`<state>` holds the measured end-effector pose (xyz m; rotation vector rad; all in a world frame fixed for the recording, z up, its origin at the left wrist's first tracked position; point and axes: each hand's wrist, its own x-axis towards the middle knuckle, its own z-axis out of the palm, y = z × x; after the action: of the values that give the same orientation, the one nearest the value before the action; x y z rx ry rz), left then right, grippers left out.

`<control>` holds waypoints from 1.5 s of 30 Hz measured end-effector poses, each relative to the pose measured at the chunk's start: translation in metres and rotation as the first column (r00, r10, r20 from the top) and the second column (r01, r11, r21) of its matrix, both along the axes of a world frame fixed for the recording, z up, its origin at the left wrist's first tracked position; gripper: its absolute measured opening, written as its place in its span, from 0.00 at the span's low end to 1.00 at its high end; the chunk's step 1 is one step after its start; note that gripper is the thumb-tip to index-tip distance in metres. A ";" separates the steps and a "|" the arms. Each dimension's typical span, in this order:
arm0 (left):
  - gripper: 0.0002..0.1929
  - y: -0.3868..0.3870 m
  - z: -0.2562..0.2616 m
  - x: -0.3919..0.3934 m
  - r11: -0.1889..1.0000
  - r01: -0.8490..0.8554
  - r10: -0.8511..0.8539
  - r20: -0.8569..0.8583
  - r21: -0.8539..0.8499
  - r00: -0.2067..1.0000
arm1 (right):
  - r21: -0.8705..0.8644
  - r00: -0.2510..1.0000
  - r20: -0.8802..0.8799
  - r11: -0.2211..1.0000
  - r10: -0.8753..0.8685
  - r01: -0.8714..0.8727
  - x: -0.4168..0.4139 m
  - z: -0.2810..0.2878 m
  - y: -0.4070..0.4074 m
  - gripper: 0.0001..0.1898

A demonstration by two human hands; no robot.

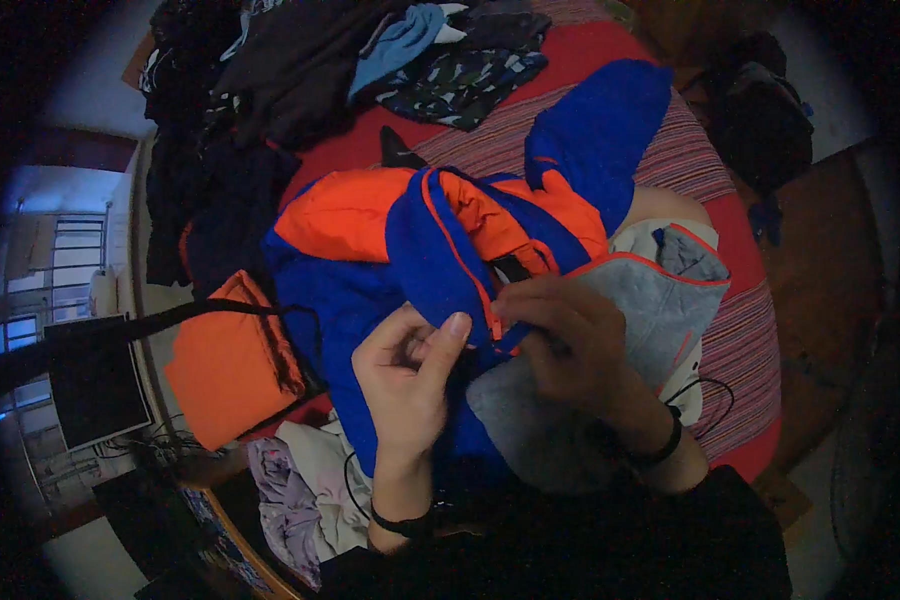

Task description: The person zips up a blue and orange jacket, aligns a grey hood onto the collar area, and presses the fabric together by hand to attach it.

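A blue and orange jacket point(330, 292) lies bunched in front of me, partly over the red striped bed cover. Its collar edge bears an orange zipper point(496, 328). My left hand point(412, 367) pinches the blue fabric just left of the zipper's end, thumb uppermost. At the right side of that same zipper end, my right hand point(577, 345) has its fingers bent against the jacket; its fingertips are partly in shadow. Beneath my right forearm spreads a grey garment point(630, 292) with orange trim. Both wrists wear dark bands.
A folded orange cloth point(232, 367) lies left of the jacket. Dark clothes point(285, 75) and a camouflage-patterned garment point(461, 86) are heaped at the far side of the bed cover point(750, 330). White and lilac cloth point(292, 495) is at lower left, near a monitor point(97, 382).
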<state>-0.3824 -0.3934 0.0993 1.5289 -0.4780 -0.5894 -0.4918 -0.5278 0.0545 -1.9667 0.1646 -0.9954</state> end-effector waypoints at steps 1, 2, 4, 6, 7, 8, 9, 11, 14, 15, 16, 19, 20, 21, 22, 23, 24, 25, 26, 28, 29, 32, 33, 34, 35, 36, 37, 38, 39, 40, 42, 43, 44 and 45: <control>0.03 0.001 -0.001 0.000 1.000 -0.002 0.002 0.000 0.001 1.000 | 0.019 1.000 -0.014 1.000 0.006 -0.006 -0.001 0.001 0.001 0.20; 0.04 0.003 -0.002 0.000 1.000 -0.001 0.001 -0.016 0.002 1.000 | 0.020 1.000 -0.015 1.000 0.008 -0.008 -0.002 0.002 0.003 0.20; 0.05 0.002 -0.004 -0.001 1.000 -0.001 0.001 -0.037 0.004 0.999 | 0.122 0.999 -0.039 0.992 -0.006 0.010 -0.003 0.002 0.006 0.20; 0.08 -0.005 -0.003 -0.006 0.990 -0.050 0.026 -0.174 -0.134 0.984 | 0.154 0.999 -0.036 0.988 -0.015 0.021 -0.002 0.002 0.005 0.19; 0.08 -0.005 -0.004 -0.007 0.990 -0.052 0.028 -0.176 -0.132 0.984 | 0.185 0.999 -0.030 0.982 -0.026 0.031 -0.001 0.003 0.004 0.19; 0.08 -0.004 -0.003 -0.008 0.988 -0.056 0.034 -0.152 -0.142 0.988 | 0.186 0.999 -0.031 0.982 -0.022 0.028 -0.002 0.005 0.005 0.19; 0.09 -0.004 -0.005 -0.009 0.987 -0.058 0.038 -0.131 -0.153 0.991 | 0.255 0.994 -0.112 0.966 0.001 0.028 -0.004 0.007 0.004 0.17; 0.11 -0.003 -0.002 -0.013 0.996 -0.067 0.064 -0.047 -0.066 0.997 | 0.324 0.981 -0.193 0.945 0.031 0.034 -0.005 0.007 0.004 0.16; 0.16 -0.002 -0.013 -0.020 0.998 -0.062 0.062 0.187 -0.004 0.980 | 0.494 0.989 -0.139 0.869 0.043 0.032 0.001 0.010 0.007 0.12; 0.20 -0.001 -0.019 -0.022 0.999 -0.033 0.040 0.324 -0.026 0.945 | 0.614 0.983 -0.173 0.787 0.063 0.058 0.002 0.013 0.008 0.10; 0.26 -0.005 -0.020 -0.017 0.998 0.067 -0.057 0.412 -0.009 0.909 | 0.719 0.975 -0.204 0.689 0.087 0.089 0.003 0.014 0.008 0.08; 0.25 -0.005 -0.030 -0.033 0.974 -0.203 0.139 0.431 0.105 0.892 | 0.652 0.975 -0.197 0.756 0.099 0.055 0.003 0.010 0.005 0.05; 0.25 -0.005 -0.031 -0.032 0.973 -0.205 0.141 0.426 0.107 0.894 | 0.652 0.974 -0.203 0.756 0.102 0.056 0.003 0.010 0.004 0.05; 0.23 -0.008 -0.032 -0.029 0.982 -0.179 0.144 0.377 0.059 0.915 | 0.611 0.968 -0.230 0.789 0.105 0.060 0.003 0.013 0.002 0.06; 0.22 -0.009 -0.032 -0.026 0.988 -0.156 0.144 0.327 0.009 0.934 | 0.568 0.961 -0.257 0.821 0.106 0.061 0.003 0.014 0.001 0.07; 0.22 -0.009 -0.031 -0.026 0.988 -0.154 0.143 0.321 0.009 0.936 | 0.567 0.959 -0.263 0.821 0.104 0.067 0.002 0.012 0.001 0.07; 0.20 -0.010 -0.029 -0.025 0.988 -0.156 0.142 0.341 0.016 0.929 | 0.559 0.955 -0.276 0.826 0.105 0.071 0.002 0.009 0.001 0.07; 0.18 -0.010 -0.028 -0.024 0.987 -0.159 0.140 0.361 0.023 0.922 | 0.551 0.951 -0.289 0.831 0.105 0.076 0.003 0.007 0.000 0.08; 0.18 -0.009 -0.029 -0.024 0.988 -0.155 0.138 0.357 0.021 0.924 | 0.549 0.950 -0.294 0.832 0.101 0.081 0.003 0.005 -0.001 0.08; 0.17 -0.006 -0.032 -0.022 0.987 -0.150 0.160 0.191 -0.066 0.968 | 0.264 0.991 -0.130 0.963 -0.020 0.054 0.007 0.002 -0.003 0.10; 0.17 -0.006 -0.033 -0.021 0.986 -0.149 0.160 0.190 -0.067 0.969 | 0.262 0.991 -0.131 0.963 -0.021 0.055 0.009 0.005 0.000 0.10; 0.17 -0.005 -0.032 -0.019 0.986 -0.151 0.164 0.290 -0.067 0.943 | 0.390 0.969 0.004 0.893 -0.248 0.227 0.006 0.019 0.008 0.15; 0.17 -0.006 -0.028 -0.018 0.987 -0.136 0.156 0.292 -0.087 0.944 | 0.029 0.964 -0.074 0.966 -0.255 0.257 0.002 0.022 0.006 0.14; 0.17 -0.006 -0.025 -0.018 0.987 -0.121 0.148 0.293 -0.108 0.944 | -0.335 0.948 -0.142 0.915 -0.287 0.226 -0.002 0.025 0.004 0.13; 0.17 -0.004 -0.026 -0.018 0.986 -0.127 0.153 0.294 -0.107 0.943 | -0.334 0.949 -0.141 0.916 -0.281 0.221 -0.006 0.028 0.004 0.13; 0.17 -0.003 -0.027 -0.018 0.985 -0.145 0.168 0.291 -0.098 0.942 | -0.418 0.974 -0.165 0.906 -0.152 0.070 -0.010 0.032 0.002 0.15; 0.17 -0.002 -0.029 -0.018 0.982 -0.164 0.183 0.289 -0.089 0.940 | -0.492 0.979 -0.201 0.867 -0.022 -0.082 -0.013 0.034 0.002 0.16; 0.17 0.000 -0.033 -0.019 0.982 -0.164 0.183 0.287 -0.090 0.940 | -0.493 0.979 -0.204 0.866 -0.023 -0.082 -0.012 0.031 0.003 0.16; 0.17 0.003 -0.036 -0.019 0.982 -0.180 0.187 0.337 -0.053 0.923 | -0.466 0.980 -0.195 0.883 -0.037 -0.059 -0.011 0.026 0.005 0.16; 0.17 0.004 -0.037 -0.020 0.980 -0.198 0.189 0.386 -0.018 0.903 | -0.438 0.981 -0.186 0.898 -0.051 -0.037 -0.010 0.023 0.006 0.16; 0.17 -0.001 -0.030 -0.021 0.980 -0.195 0.192 0.391 -0.032 0.900 | -0.414 0.984 -0.172 0.910 -0.047 -0.029 -0.009 0.024 0.007 0.16; 0.16 -0.003 -0.026 -0.022 0.981 -0.190 0.192 0.395 -0.045 0.898 | -0.389 0.987 -0.157 0.921 -0.045 -0.020 -0.009 0.025 0.008 0.17; 0.16 -0.002 -0.026 -0.022 0.980 -0.194 0.195 0.396 -0.042 0.897 | -0.386 0.987 -0.157 0.922 -0.040 -0.024 -0.008 0.026 0.008 0.17; 0.16 -0.001 -0.026 -0.022 0.982 -0.185 0.183 0.407 -0.033 0.895 | -0.394 0.988 -0.153 0.919 -0.031 -0.032 -0.007 0.027 0.005 0.15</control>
<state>-0.4043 -0.3948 0.0737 1.6875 -0.6400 -0.1170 -0.4988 -0.5227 0.0816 -2.4174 0.0505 -0.9258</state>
